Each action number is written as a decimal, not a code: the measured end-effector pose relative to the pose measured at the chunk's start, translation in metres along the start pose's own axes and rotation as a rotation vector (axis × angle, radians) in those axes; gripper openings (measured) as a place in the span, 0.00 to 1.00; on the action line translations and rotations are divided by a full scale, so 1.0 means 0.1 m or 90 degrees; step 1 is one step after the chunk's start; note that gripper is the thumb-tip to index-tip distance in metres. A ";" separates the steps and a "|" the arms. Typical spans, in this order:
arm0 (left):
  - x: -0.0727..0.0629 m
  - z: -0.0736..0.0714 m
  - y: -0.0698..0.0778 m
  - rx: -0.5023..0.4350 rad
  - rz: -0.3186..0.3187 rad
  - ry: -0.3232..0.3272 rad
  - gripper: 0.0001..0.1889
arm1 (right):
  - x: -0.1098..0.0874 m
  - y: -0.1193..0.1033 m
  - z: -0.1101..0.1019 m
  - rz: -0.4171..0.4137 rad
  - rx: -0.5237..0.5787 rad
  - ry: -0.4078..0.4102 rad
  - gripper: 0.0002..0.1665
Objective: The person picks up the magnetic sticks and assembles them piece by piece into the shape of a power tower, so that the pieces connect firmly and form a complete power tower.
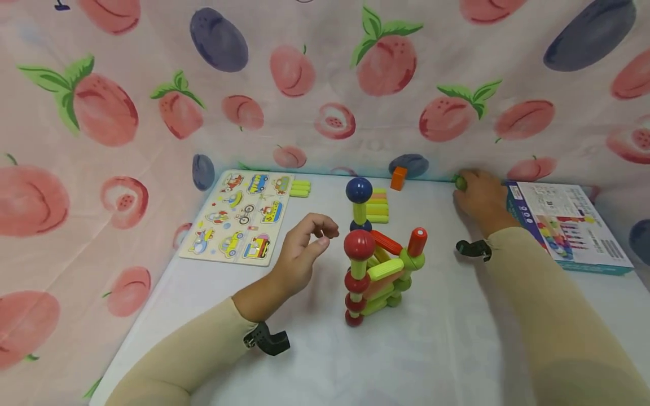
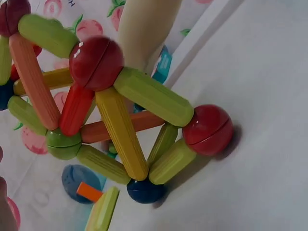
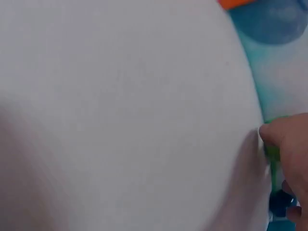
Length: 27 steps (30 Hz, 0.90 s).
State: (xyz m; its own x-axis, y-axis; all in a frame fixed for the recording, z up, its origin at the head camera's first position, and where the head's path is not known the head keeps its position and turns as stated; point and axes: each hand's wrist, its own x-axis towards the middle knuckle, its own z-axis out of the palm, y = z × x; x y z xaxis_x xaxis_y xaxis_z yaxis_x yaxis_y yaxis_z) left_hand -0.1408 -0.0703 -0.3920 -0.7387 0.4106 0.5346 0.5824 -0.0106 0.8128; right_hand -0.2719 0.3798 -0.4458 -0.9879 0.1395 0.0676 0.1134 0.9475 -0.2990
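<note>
A structure of ribbed sticks joined by red, blue and green balls stands mid-table. Two upright posts rise from it, one topped by a blue ball, the other by a red ball. My left hand hovers just left of it, fingers loosely bent around nothing. In the left wrist view the sticks and balls loom large, with fingertips at the left edge. At the table's back right, my right hand pinches a green ball, partly hidden by the fingers.
A picture puzzle board lies at back left, beside light green sticks. Behind the structure are several yellow-green sticks and an orange block. A toy box lies right of the right hand. A fruit-print cloth hangs behind.
</note>
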 end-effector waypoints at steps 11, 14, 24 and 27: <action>0.25 0.08 0.03 -0.009 -0.009 -0.028 0.19 | -0.58 -0.67 -0.50 -0.034 0.414 0.046 0.30; 0.34 0.06 0.06 0.004 0.012 -0.032 0.23 | -1.04 -1.12 -0.87 -0.250 0.712 0.038 0.20; 0.46 0.06 0.12 -0.009 0.023 -0.055 0.19 | -1.73 -1.59 -1.19 -0.648 0.863 -0.161 0.20; 0.47 0.06 0.11 -0.008 0.028 -0.058 0.19 | -1.76 -1.60 -1.19 -0.620 0.837 -0.165 0.20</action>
State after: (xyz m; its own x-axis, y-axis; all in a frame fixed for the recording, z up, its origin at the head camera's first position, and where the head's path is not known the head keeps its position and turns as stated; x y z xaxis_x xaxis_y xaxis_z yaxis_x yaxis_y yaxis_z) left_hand -0.1667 -0.0455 -0.3593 -0.6783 0.4913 0.5465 0.6087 -0.0411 0.7924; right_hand -0.1034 0.2377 -0.2970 -0.6355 -0.4985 0.5897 -0.5461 -0.2498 -0.7996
